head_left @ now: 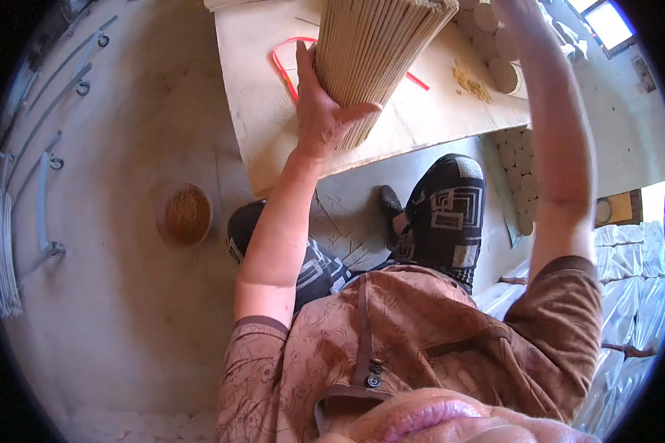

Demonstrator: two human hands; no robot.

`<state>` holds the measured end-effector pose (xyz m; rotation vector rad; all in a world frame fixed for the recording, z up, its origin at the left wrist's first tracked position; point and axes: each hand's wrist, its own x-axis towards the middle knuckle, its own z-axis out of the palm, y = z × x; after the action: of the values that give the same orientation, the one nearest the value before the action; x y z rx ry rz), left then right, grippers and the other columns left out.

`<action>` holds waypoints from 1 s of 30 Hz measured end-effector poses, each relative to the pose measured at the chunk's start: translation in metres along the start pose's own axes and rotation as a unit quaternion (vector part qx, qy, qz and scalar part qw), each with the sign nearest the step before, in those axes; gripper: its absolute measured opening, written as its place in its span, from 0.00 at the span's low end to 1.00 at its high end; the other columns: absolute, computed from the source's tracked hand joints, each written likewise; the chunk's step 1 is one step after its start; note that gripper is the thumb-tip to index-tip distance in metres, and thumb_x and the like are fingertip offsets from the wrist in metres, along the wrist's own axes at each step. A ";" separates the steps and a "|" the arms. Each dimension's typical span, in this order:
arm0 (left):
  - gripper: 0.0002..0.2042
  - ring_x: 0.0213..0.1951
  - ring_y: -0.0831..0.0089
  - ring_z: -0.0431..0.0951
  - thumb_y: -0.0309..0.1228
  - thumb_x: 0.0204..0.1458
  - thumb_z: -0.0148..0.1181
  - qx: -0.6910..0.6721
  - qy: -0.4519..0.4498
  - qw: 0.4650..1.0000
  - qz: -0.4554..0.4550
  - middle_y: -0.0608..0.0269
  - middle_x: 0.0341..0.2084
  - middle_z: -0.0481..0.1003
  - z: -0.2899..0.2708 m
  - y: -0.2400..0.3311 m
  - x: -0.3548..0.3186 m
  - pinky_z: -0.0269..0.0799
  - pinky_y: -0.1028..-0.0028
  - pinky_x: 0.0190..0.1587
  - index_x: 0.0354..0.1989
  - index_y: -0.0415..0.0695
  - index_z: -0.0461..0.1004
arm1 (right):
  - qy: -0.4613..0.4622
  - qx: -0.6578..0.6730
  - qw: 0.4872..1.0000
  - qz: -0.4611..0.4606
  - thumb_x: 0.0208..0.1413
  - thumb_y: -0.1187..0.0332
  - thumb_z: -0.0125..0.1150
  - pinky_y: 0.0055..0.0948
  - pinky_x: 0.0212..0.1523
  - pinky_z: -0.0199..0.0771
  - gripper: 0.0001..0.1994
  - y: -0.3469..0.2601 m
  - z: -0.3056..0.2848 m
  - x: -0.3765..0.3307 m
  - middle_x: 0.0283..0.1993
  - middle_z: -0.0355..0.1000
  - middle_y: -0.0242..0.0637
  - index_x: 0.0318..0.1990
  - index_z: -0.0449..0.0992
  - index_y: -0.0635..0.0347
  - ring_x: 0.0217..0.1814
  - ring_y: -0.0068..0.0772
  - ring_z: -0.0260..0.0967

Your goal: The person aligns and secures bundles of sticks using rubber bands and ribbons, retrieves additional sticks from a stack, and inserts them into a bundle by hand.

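Observation:
A thick bundle of long, thin beige sticks point(377, 63) stands tilted over the pale wooden table, its upper end leaning right and partly beyond the top edge. My left hand point(324, 111) is wrapped around its lower left side, thumb across the near face and fingers along the far side. Behind the bundle a red strap point(281, 63) lies on the tabletop, and its other end shows to the right. My right hand point(516, 9) is raised at the top edge, right of the bundle. Its fingers are cut off from view.
The wooden table point(255, 133) has yellowish crumbs point(471, 85) on it. Round pale rolls point(506, 74) are stacked along its right side. A bowl of brown bits point(187, 214) stands on the floor. Wheeled metal frames point(43, 199) line the left; plastic-wrapped packs point(632, 273) are at right.

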<state>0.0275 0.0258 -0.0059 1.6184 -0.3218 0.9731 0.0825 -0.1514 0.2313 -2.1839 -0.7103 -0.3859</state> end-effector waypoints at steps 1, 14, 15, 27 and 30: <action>0.74 0.64 0.44 0.61 0.73 0.23 0.67 0.006 -0.005 1.000 -0.009 0.36 0.63 0.57 0.000 0.002 0.000 0.59 0.55 0.66 0.71 0.31 0.34 | 0.038 0.060 0.997 0.012 0.63 0.33 0.28 0.50 0.72 0.51 0.41 0.016 -0.002 -0.007 0.72 0.54 0.51 0.69 0.57 0.59 0.72 0.50 0.57; 0.75 0.69 0.52 0.52 0.74 0.23 0.67 0.032 -0.057 0.998 -0.011 0.44 0.68 0.47 0.009 0.004 0.001 0.50 0.53 0.72 0.72 0.46 0.23 | 0.093 0.464 0.880 0.020 0.68 0.51 0.43 0.34 0.56 0.73 0.27 0.165 0.159 -0.058 0.54 0.70 0.42 0.62 0.63 0.65 0.58 0.33 0.68; 0.76 0.68 0.52 0.55 0.73 0.22 0.69 0.049 -0.043 0.998 -0.001 0.44 0.66 0.50 0.010 0.004 0.003 0.53 0.55 0.71 0.72 0.42 0.26 | 0.089 0.326 0.941 -0.006 0.68 0.51 0.43 0.35 0.55 0.73 0.25 0.170 0.163 -0.059 0.52 0.71 0.42 0.60 0.64 0.64 0.56 0.33 0.70; 0.76 0.72 0.53 0.46 0.74 0.24 0.67 -0.011 -0.050 0.998 -0.037 0.46 0.70 0.43 0.011 -0.002 0.006 0.42 0.56 0.74 0.73 0.44 0.24 | 0.019 0.407 0.909 0.088 0.70 0.43 0.31 0.34 0.65 0.62 0.35 0.151 0.148 -0.069 0.62 0.67 0.46 0.67 0.60 0.65 0.62 0.32 0.63; 0.76 0.72 0.54 0.45 0.75 0.25 0.67 0.008 -0.041 0.998 -0.046 0.47 0.69 0.44 0.014 -0.003 0.005 0.40 0.54 0.74 0.73 0.42 0.25 | 0.054 0.398 0.901 0.165 0.70 0.48 0.35 0.34 0.62 0.64 0.30 0.160 0.158 -0.070 0.62 0.66 0.43 0.66 0.61 0.65 0.61 0.33 0.64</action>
<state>0.0386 0.0156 -0.0039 1.6761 -0.2945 0.8427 0.1300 -0.1406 0.0007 -1.4410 -0.3289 -0.0146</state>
